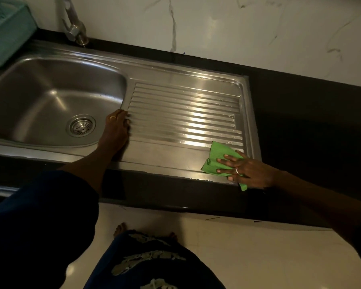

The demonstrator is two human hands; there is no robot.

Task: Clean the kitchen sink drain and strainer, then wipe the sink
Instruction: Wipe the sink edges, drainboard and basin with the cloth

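Diagonally, green cloth (219, 152) under right hand (248, 170)

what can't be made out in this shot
Head view only:
Faucet: spout cut off by top edge.
Basket: mostly cut off by left edge, contents unseen.
Cloth: part hidden under right hand.
Strainer: too small and dim to judge if clean.
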